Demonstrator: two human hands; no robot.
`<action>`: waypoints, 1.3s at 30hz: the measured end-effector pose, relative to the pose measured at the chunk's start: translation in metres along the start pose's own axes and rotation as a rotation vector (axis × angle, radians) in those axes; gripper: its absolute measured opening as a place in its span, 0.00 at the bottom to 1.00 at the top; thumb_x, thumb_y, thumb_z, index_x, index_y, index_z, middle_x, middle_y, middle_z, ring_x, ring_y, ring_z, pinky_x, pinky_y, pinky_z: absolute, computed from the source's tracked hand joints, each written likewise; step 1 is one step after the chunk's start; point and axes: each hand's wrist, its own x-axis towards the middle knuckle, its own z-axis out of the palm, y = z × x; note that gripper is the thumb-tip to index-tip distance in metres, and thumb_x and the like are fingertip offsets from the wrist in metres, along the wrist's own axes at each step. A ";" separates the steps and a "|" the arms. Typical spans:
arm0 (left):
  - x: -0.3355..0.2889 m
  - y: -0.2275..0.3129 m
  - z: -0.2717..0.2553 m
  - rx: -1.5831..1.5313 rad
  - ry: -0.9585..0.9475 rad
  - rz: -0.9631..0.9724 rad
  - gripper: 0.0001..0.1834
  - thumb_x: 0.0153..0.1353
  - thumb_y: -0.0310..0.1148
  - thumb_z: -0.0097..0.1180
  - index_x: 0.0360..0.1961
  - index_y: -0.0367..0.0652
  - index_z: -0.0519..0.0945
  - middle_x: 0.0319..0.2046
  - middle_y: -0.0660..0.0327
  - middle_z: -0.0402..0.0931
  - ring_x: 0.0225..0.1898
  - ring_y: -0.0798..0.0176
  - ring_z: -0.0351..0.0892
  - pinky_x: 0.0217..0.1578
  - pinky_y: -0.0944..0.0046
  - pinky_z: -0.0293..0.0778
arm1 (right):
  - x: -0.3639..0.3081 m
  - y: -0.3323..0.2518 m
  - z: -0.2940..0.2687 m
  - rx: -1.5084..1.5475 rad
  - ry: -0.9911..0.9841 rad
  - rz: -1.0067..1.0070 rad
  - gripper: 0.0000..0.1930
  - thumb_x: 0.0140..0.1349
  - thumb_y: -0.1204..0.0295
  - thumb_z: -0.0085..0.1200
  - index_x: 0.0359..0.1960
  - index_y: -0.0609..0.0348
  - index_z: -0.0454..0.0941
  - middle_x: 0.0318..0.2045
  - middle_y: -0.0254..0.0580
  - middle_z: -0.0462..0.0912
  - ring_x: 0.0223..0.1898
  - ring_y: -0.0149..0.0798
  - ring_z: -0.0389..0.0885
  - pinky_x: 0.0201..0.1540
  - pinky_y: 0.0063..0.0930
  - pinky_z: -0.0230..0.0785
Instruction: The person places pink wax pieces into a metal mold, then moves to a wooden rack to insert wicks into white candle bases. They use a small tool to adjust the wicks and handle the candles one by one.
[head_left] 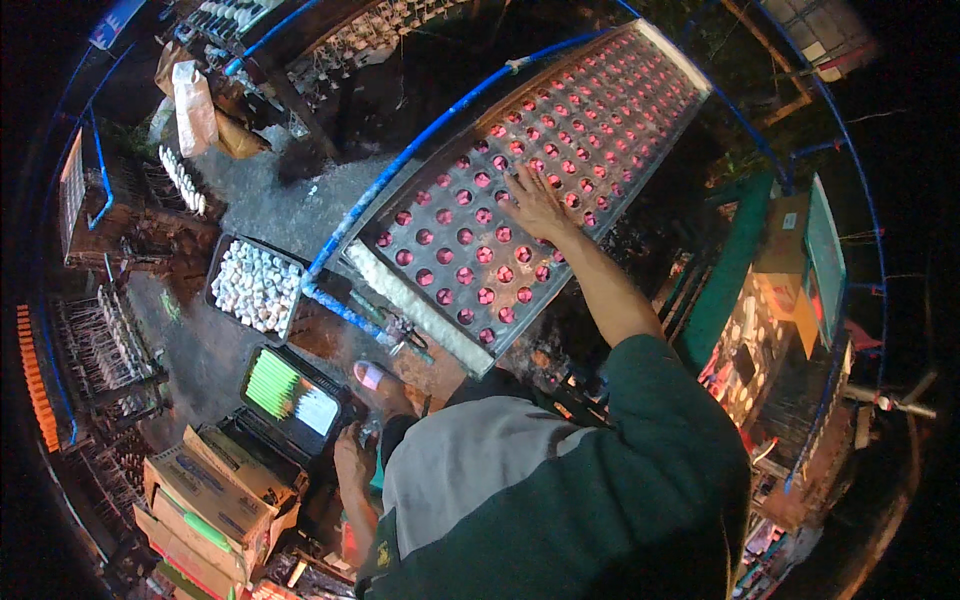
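Observation:
My right hand (535,205) is open, fingers spread over the upper face of a long metal plate (465,213) pierced by rows of round holes. Pink material shows inside the holes. Down at my left side, my left hand (352,455) looks curled closed beside my body; what it holds, if anything, is too small and dim to make out. Close to that hand sits a black open case (285,425) with bright green candle-like sticks (271,384) and white ones (317,411) in it.
A thick white strip (420,308) covers the plate's near end, with a blue pipe frame (420,145) along its left. A tray of whitish lumps (253,288) rests on the floor. Cardboard boxes (215,500) stand lower left; a cluttered bin (745,350) is at right.

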 end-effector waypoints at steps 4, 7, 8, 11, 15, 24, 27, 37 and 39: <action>0.006 -0.043 -0.012 -0.016 0.008 0.089 0.21 0.64 0.35 0.66 0.53 0.30 0.83 0.50 0.39 0.83 0.51 0.36 0.84 0.51 0.48 0.80 | -0.024 -0.010 0.003 -0.042 0.232 0.161 0.37 0.73 0.47 0.51 0.75 0.58 0.64 0.80 0.60 0.53 0.80 0.60 0.52 0.79 0.62 0.43; 0.028 -0.081 -0.024 -0.017 -0.030 0.101 0.21 0.63 0.37 0.67 0.51 0.31 0.83 0.43 0.42 0.85 0.46 0.38 0.86 0.47 0.48 0.80 | -0.061 -0.037 0.001 -0.117 0.155 0.247 0.35 0.72 0.49 0.54 0.73 0.57 0.67 0.78 0.59 0.56 0.79 0.59 0.55 0.78 0.62 0.46; 0.034 -0.086 -0.032 -0.047 -0.054 0.109 0.21 0.63 0.37 0.67 0.51 0.31 0.83 0.42 0.42 0.86 0.45 0.38 0.86 0.46 0.48 0.81 | -0.072 -0.052 -0.004 -0.088 0.131 0.272 0.35 0.73 0.49 0.53 0.73 0.60 0.67 0.79 0.59 0.55 0.79 0.59 0.53 0.79 0.59 0.46; 0.054 -0.125 -0.056 -0.050 -0.034 0.108 0.23 0.62 0.39 0.70 0.51 0.31 0.84 0.42 0.40 0.86 0.43 0.39 0.87 0.45 0.49 0.81 | -0.105 -0.116 -0.029 0.049 0.227 0.237 0.33 0.73 0.52 0.55 0.69 0.67 0.72 0.78 0.57 0.55 0.79 0.59 0.53 0.80 0.52 0.49; 0.102 -0.185 -0.096 0.019 -0.059 0.186 0.24 0.60 0.38 0.72 0.52 0.31 0.84 0.43 0.37 0.85 0.44 0.41 0.87 0.44 0.49 0.81 | -0.159 -0.183 0.020 0.082 0.118 0.390 0.34 0.71 0.51 0.56 0.71 0.61 0.69 0.75 0.57 0.62 0.76 0.61 0.60 0.78 0.55 0.53; 0.191 -0.274 -0.175 -0.044 -0.164 0.161 0.24 0.58 0.39 0.71 0.48 0.29 0.85 0.37 0.36 0.85 0.42 0.35 0.86 0.43 0.46 0.80 | -0.171 -0.286 0.032 0.028 0.064 0.599 0.36 0.77 0.44 0.42 0.69 0.66 0.71 0.74 0.59 0.66 0.78 0.57 0.58 0.80 0.52 0.47; 0.216 -0.263 -0.182 0.120 -0.056 0.433 0.25 0.61 0.39 0.71 0.51 0.28 0.84 0.38 0.35 0.85 0.41 0.36 0.87 0.42 0.47 0.80 | -0.171 -0.286 0.026 0.021 0.023 0.642 0.38 0.76 0.41 0.39 0.70 0.65 0.70 0.75 0.57 0.65 0.79 0.56 0.56 0.80 0.51 0.46; 0.168 -0.271 -0.188 0.100 -0.164 0.180 0.25 0.64 0.46 0.68 0.52 0.36 0.84 0.47 0.39 0.85 0.51 0.34 0.84 0.53 0.44 0.79 | -0.159 -0.305 0.028 0.096 -0.011 0.850 0.34 0.72 0.50 0.55 0.72 0.58 0.70 0.72 0.54 0.71 0.74 0.54 0.67 0.75 0.48 0.59; 0.157 -0.311 -0.178 0.081 -0.107 0.173 0.28 0.66 0.50 0.66 0.55 0.37 0.84 0.48 0.40 0.85 0.54 0.37 0.83 0.56 0.44 0.77 | -0.186 -0.262 0.069 -0.009 0.152 0.603 0.35 0.74 0.46 0.51 0.72 0.58 0.70 0.74 0.53 0.68 0.74 0.56 0.67 0.75 0.48 0.59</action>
